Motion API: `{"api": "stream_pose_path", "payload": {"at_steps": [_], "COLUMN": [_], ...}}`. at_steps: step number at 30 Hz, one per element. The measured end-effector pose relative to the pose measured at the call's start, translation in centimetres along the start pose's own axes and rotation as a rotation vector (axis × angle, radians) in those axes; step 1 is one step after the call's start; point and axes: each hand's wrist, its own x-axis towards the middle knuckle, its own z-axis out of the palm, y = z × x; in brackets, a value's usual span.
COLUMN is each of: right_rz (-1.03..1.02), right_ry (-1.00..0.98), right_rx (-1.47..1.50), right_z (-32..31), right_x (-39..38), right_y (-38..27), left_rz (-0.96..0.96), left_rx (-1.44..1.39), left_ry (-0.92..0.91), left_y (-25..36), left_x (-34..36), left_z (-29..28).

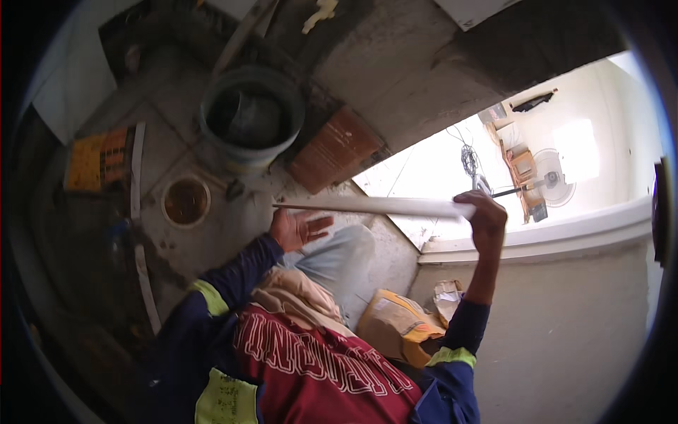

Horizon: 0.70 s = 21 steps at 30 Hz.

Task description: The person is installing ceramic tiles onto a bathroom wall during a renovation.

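A long, thin pale strip point(385, 205), perhaps cut tile, is held out level in front of me, seen nearly edge-on. My right hand point(486, 215) is closed round its right end. Just beneath the strip's left end, my left hand point(300, 230) is open, palm turned up and fingers stretched. Whether the left palm touches the strip I cannot tell. Beyond the left hand stands a bucket point(212, 145) with grey, wet-looking contents and something pale inside. Nearer the left hand is a small round tub point(186, 201) holding brownish liquid.
A reddish-brown box point(335, 150) lies beside the bucket. Orange-yellow packaging point(99, 161) and long pale strips point(138, 169) are on the floor at left. A torn yellow-brown bag point(399, 321) rests by the wall at right. Past a bright opening stands a fan point(553, 178).
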Motion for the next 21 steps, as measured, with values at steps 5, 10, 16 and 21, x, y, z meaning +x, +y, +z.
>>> {"api": "stream_pose_path", "payload": {"at_steps": [5, 10, 16, 21], "right_rz": [-0.087, 0.129, 0.511, 0.461], "right_ry": [0.139, 0.294, 0.310, 0.538], "right_rx": [0.012, 0.141, 1.162, 0.974], "right_z": [-2.8, -1.7, 1.9, 6.1], "right_x": [-3.9, -7.5, -12.6, -13.6], "right_y": [2.0, 6.3, 11.8, 10.1], "left_rz": [0.084, 0.246, 0.382, 0.401], "left_rx": [0.127, 0.344, 0.758, 1.166], "left_ry": [-0.027, 0.224, 0.109, 0.099], "left_y": [2.6, 1.8, 2.8, 2.8], "left_x": [-2.1, -3.1, -6.1, -8.8], "left_z": [6.3, 10.1, 15.4, 16.0]}}
